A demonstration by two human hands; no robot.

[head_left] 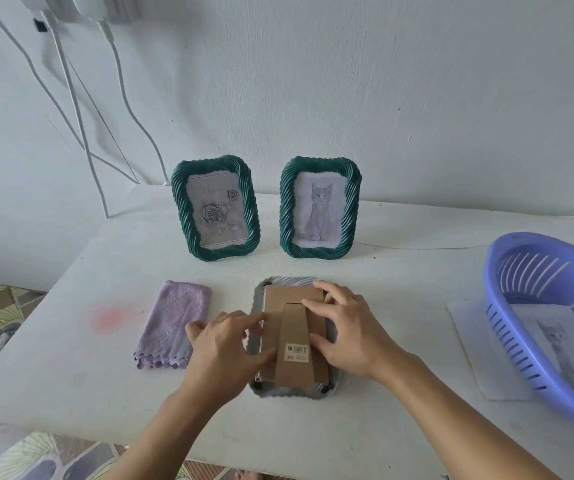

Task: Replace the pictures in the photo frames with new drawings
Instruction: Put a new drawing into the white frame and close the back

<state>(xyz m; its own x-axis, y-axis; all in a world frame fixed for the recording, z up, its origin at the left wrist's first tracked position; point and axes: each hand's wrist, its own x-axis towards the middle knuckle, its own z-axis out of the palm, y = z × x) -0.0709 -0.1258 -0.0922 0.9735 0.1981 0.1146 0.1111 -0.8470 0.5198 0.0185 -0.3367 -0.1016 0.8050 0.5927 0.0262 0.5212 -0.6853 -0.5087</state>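
**Hands work the back of a face-down frame**

A photo frame lies face down near the front edge of the white table, its brown cardboard backing and folded stand upward. The left hand rests loosely curled at the backing's left edge, fingertips on the board, gripping nothing; the right hand lies spread and flat on the right side, pressing down. Uneven pressure could crease the backing or skid the frame, and the small black tabs at the rim could bend if forced. A barcode sticker on the stand shows red print that looks like "200", not surely legible. Left lies a lilac cloth. Farther back stand 2 green frames, a rose picture and a cat drawing. Right, a purple basket sits over printed sheets.
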